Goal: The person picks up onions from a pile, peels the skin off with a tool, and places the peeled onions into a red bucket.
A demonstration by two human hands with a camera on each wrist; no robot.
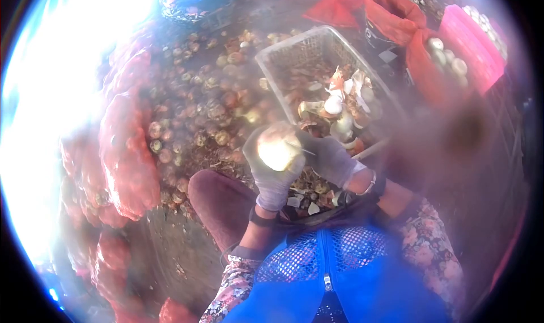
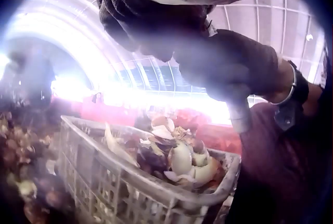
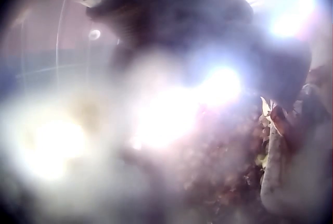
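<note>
The pale onion is clamped in the curled grip of the gloved left hand, above the lap. The right hand is closed round what looks like a small knife, laid against it. The blade is best kept shallow, and peelings dropped into the basket beyond.

Onion smooth, glossy; gloves matt knit cloth; crate wht plastic lattice; skins papery.
</note>
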